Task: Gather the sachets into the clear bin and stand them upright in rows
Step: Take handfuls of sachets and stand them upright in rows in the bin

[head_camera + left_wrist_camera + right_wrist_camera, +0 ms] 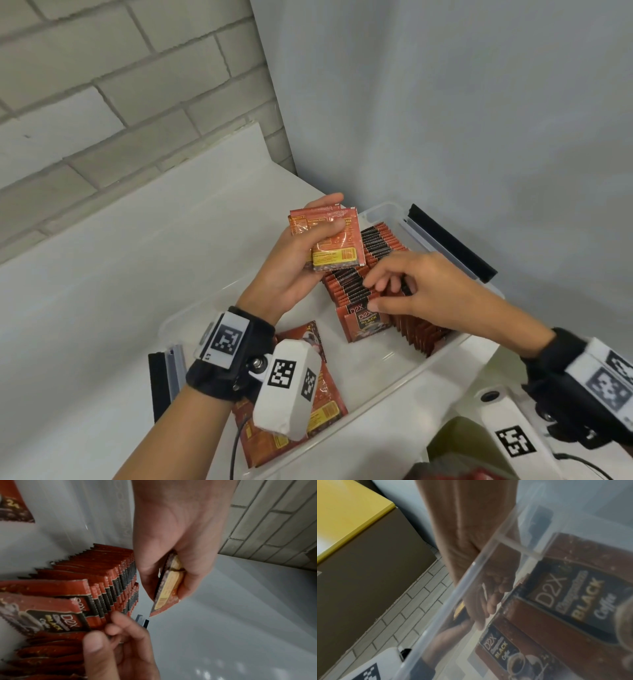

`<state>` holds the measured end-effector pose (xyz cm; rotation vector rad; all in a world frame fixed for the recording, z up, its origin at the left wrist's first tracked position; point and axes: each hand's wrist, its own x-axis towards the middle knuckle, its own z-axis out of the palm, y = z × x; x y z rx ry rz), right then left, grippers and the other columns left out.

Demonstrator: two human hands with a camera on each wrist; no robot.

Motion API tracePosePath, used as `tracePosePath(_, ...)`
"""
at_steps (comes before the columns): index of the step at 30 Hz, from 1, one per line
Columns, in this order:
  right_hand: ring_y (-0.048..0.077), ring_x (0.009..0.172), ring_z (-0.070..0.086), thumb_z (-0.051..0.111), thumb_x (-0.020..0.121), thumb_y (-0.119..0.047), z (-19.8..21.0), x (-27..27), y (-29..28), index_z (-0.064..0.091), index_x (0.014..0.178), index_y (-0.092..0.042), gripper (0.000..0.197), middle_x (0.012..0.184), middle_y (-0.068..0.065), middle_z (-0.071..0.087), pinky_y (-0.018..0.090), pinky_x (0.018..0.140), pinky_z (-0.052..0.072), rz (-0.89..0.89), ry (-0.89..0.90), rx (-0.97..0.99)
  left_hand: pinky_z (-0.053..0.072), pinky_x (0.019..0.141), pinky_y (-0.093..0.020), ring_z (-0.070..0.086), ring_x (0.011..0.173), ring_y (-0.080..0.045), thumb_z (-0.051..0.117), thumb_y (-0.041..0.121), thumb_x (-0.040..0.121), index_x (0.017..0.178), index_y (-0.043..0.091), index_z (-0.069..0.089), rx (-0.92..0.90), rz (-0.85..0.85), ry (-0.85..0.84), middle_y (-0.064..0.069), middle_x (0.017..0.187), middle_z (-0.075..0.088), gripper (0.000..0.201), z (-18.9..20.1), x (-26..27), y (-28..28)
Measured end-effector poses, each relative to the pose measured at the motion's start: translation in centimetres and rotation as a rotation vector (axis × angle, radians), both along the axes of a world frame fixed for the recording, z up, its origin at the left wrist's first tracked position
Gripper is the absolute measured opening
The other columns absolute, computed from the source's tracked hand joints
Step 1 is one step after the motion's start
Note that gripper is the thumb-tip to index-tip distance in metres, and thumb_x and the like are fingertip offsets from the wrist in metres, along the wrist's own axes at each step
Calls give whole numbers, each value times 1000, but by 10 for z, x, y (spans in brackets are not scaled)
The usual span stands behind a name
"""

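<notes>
A clear bin (428, 364) stands on the white table. Inside it, red-and-black sachets stand upright in rows (375, 255), also seen in the left wrist view (106, 581). Several loose sachets (325, 390) lie flat at the bin's near left end. My left hand (334, 212) is raised above the bin and grips a small fan of sachets (339, 248), backs toward me; these sachets (169, 588) show edge-on in the left wrist view. My right hand (373, 294) reaches down into the front of the rows and pinches sachet tops between thumb and curled fingers (120, 623).
Black latches sit at the bin's far end (448, 240) and near left end (161, 383). A brick wall and a grey wall close the corner behind. A yellow-topped brown box (359, 540) stands beside the bin, and an olive object (455, 440) lies at the bottom right.
</notes>
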<state>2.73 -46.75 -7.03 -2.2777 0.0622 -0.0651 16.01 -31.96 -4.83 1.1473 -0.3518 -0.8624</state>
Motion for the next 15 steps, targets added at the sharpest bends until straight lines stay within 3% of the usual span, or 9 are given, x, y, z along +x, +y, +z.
tracePosePath(3,0,70,61,78,74,-34,4,1,0,67,98,-23,29,80,-7,71,11,63,46,-111,1,225,57,77,-31,68,94,-19,65,9,78,117,23,63,-28,-24,-13,-4,102,71,41,0,-2,-1)
tracePosePath(5,6,75,66,75,72,-38,5,1,-2,67,98,-22,31,82,-5,73,16,70,51,-148,-6,345,57,78,-33,68,96,-22,66,7,76,114,23,63,-39,-46,-19,-5,103,70,42,-2,-5,-2)
tracePosePath(7,13,81,69,73,72,-36,5,0,-4,67,98,-20,31,84,-3,74,24,81,55,-161,-19,431,58,78,-34,69,96,-22,66,5,75,112,22,64,-44,-78,-19,-5,102,71,41,-3,-7,-3)
tracePosePath(10,17,82,70,73,75,-28,5,-1,-6,68,98,-18,26,85,0,74,29,85,55,-159,-58,482,58,81,-35,69,97,-23,66,6,74,110,23,64,-24,-117,-28,-5,102,72,40,-4,-10,-5)
tracePosePath(12,17,82,69,72,77,-22,5,-2,-5,69,96,-18,20,86,0,74,29,84,55,-157,-90,496,57,83,-34,68,98,-22,65,14,76,111,23,64,-7,-119,-27,-4,103,72,36,-4,-11,-6)
tracePosePath(15,14,83,69,72,79,-19,6,-3,-5,69,93,-20,14,87,-4,73,26,84,54,-176,-175,523,55,89,-34,66,105,-22,50,47,80,115,20,62,12,-120,22,-7,111,70,46,-2,-11,-5)
